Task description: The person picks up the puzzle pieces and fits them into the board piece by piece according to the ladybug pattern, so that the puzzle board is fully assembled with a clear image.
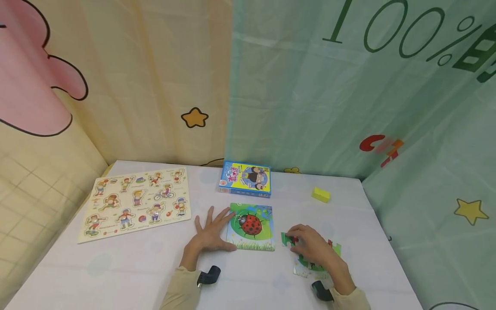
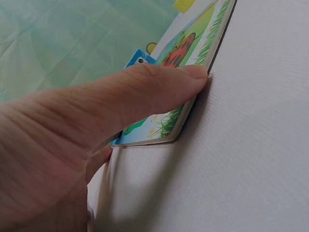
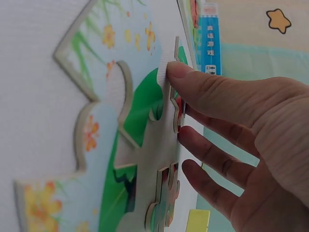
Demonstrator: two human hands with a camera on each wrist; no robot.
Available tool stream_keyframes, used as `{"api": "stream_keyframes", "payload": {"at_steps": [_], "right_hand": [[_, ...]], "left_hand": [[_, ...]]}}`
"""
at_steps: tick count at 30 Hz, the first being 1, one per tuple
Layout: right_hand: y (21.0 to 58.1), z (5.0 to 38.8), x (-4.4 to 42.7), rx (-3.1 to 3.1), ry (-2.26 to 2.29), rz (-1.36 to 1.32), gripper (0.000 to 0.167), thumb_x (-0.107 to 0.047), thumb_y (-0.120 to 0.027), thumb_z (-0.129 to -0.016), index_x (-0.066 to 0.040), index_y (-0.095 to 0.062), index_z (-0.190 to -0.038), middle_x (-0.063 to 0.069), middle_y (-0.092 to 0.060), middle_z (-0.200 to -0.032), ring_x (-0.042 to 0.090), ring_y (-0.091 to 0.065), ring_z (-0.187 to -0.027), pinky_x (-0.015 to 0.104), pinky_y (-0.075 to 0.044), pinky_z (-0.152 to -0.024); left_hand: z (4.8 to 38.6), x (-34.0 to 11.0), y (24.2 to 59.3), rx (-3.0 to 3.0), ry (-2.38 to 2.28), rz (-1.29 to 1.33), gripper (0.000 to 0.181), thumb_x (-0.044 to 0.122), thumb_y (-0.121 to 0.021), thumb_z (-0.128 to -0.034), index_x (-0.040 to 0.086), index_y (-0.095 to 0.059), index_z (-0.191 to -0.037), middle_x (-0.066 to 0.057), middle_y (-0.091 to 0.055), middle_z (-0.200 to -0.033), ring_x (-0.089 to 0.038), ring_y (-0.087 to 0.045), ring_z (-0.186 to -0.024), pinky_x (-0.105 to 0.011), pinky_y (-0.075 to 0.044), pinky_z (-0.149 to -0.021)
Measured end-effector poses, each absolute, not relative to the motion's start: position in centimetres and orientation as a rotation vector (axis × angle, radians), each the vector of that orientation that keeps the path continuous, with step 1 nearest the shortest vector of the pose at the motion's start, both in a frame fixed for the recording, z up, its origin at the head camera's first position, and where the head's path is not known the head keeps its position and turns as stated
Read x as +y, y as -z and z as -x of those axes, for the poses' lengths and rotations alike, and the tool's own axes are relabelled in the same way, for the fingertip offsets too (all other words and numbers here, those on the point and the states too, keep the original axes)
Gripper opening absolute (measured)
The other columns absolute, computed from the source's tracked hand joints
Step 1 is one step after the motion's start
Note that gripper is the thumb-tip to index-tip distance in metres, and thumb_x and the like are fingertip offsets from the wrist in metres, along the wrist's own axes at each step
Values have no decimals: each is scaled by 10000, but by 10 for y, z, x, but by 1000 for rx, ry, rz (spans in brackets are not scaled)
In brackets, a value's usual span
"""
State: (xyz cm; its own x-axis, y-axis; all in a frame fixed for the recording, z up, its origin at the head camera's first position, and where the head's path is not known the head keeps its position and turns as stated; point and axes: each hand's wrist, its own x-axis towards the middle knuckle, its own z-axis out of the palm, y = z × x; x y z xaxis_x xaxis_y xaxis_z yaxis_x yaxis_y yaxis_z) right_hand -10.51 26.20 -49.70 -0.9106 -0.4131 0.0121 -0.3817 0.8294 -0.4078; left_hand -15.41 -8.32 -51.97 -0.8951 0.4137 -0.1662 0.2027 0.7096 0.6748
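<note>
"How do the hands lie?"

"The left hand is spread wide, its thumb pressing the near corner of the ladybird card and a fingertip at the card's left edge. The right hand is narrow at the tips: it pinches a small piece between thumb and forefinger, the other fingers lightly bent."

"So the card sits between them?"

"Yes, against the left hand, with a strip of white table between it and the right hand's piece. The other pieces lie flat beneath and beside the right hand."

"Can you count those?"

"No. The right hand and its wrist cover much of the group. In the right wrist view some join and others have gaps between them. In the left wrist view the left thumb hides part of the card too."

"What else is around?"

"A peg board with little sports figures, to the left of the left hand and apart from it. A blue and yellow box beyond the card, farther out than both hands. A yellow block beyond the right hand, well apart from it. A curtain hangs behind everything. By each cuff sits a black device."
</note>
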Motion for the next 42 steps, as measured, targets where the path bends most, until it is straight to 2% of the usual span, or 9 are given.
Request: {"api": "stream_keyframes", "payload": {"at_steps": [5, 15, 24, 31, 42], "right_hand": [[499, 105, 264, 2928, 643, 672, 324, -124, -782, -858, -51, -720, -1168, 51, -679, -1184, 264, -643, -1077, 481, -539, -937], [495, 107, 263, 2918, 601, 591, 304, -178, -776, -873, -100, -729, -1163, -8, -670, -1169, 170, -654, -1037, 417, -560, -919], [484, 115, 247, 2945, 604, 764, 284, -210, -765, -890, -113, -747, -1157, -33, -649, -1108, 139, -637, -965, 364, -564, -839], [480, 125, 221, 2916, 593, 851, 250, -198, -749, -905, -113, -749, -1140, -19, -667, -1104, 151, -647, -998, 368, -564, -877], [480, 151, 176, 2870, 574, 820, 264, -226, -741, -917, -141, -749, -1168, 19, -672, -1161, 175, -633, -1057, 402, -558, -960]], "left_hand": [[154, -83, 520, 2607, -975, -489, 1049, 362, -916, -666, 200, -378, -1551, -46, -206, -1678, -467, 104, -1526, -739, 214, -1095], [156, -83, 517, 2614, -974, -479, 1060, 382, -922, -653, 215, -385, -1551, -21, -208, -1680, -455, 110, -1531, -733, 217, -1100], [154, -84, 520, 2617, -996, -484, 1038, 369, -920, -656, 211, -403, -1541, -25, -226, -1674, -456, 98, -1532, -735, 211, -1100], [155, -84, 519, 2617, -987, -495, 1035, 378, -917, -661, 219, -399, -1543, -26, -221, -1676, -453, 94, -1533, -735, 208, -1101], [153, -84, 518, 2629, -987, -493, 1021, 375, -916, -660, 222, -414, -1536, -17, -232, -1673, -453, 75, -1535, -745, 180, -1108]]}}
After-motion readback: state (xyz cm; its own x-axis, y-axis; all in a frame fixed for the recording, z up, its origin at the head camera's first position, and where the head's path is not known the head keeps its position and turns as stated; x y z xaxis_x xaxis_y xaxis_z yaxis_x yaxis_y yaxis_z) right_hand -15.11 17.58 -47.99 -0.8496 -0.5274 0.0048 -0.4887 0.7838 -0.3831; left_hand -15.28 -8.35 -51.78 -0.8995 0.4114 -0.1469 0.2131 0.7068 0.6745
